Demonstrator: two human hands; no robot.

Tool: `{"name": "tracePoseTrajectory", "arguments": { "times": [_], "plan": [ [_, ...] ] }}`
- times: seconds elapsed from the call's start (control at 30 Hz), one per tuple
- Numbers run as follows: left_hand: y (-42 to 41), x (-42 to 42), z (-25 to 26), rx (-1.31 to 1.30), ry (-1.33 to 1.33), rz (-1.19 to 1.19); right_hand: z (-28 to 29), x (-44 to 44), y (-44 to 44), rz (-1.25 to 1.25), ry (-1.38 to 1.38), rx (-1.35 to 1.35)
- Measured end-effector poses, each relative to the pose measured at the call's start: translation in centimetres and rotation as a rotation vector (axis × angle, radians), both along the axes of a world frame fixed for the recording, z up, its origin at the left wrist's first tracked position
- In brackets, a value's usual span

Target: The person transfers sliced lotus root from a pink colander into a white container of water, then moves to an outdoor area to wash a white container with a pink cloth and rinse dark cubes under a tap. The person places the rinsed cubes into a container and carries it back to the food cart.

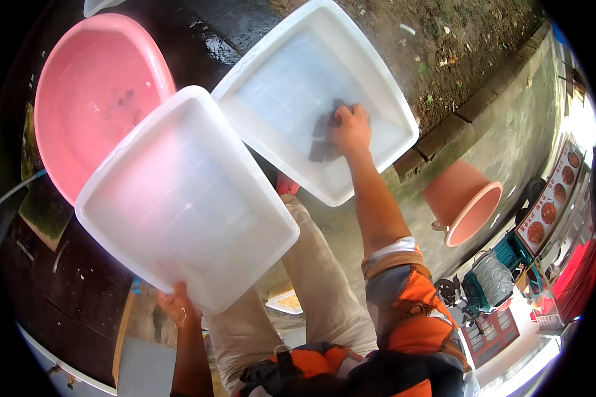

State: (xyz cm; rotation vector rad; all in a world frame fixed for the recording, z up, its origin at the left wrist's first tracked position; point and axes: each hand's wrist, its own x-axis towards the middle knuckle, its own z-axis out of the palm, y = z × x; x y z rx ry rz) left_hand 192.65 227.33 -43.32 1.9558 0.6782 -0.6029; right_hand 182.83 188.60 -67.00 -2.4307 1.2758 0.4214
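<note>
A white translucent plastic tub (179, 198) is tilted in front of my legs. My left hand (179, 305) grips its near edge, the fingers partly behind the wall. Beyond it and to the right stands a second white tub (288, 74) holding shallow, cloudy water. My right hand (352, 129) is down in that second tub, its fingers curled on a dark, limp cloth (323, 141) that lies partly in the water. On the left, a round pink basin (94, 89) holds water with a few dark specks; the tilted tub covers part of its rim.
An orange-pink bucket (462, 203) with a handle is on the concrete at right. A brick edging (442, 139) borders bare soil (452, 59). Farther right are a parked scooter (486, 283) and a food signboard (549, 198). Dark wet boards (69, 288) lie at left.
</note>
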Motion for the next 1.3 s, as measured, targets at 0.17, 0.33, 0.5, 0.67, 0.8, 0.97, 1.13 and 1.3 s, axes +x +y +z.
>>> {"name": "tracePoseTrajectory", "arguments": {
  "times": [0.17, 0.33, 0.5, 0.67, 0.8, 0.97, 1.13, 1.3],
  "plan": [
    [0.6, -0.3, -1.0, -0.060, -0.030, -0.096, 2.2, -1.0, -1.1, -0.136, -0.317, 0.090],
    [1.0, -0.3, -1.1, -0.103, -0.021, -0.129, 11.6, 0.4, 1.3, -0.220, -0.637, 0.068],
    [0.6, -0.8, -1.7, -0.071, -0.032, -0.165, 20.0, 3.6, 10.3, -0.183, -0.824, 0.419],
    [0.0, -0.7, -1.5, -0.139, 0.011, -0.077, 15.6, 3.1, 9.9, 0.056, -0.772, 0.571],
    [1.8, -0.4, -2.1, -0.150, 0.071, -0.117, 7.3, -0.3, 3.9, 0.021, -0.053, 0.109],
    [1.9, -0.7, -2.4, -0.059, 0.103, -0.115, 3.4, -0.5, 4.9, 0.234, 0.140, 0.077],
    [1.2, -1.8, -2.7, -0.098, 0.070, -0.064, 0.0, -2.8, 3.7, 0.174, -0.022, 0.014],
    [0.6, -2.0, -2.8, -0.115, 0.068, -0.033, -1.1, -3.4, 1.9, 0.173, -0.059, 0.014]
  ]
}}
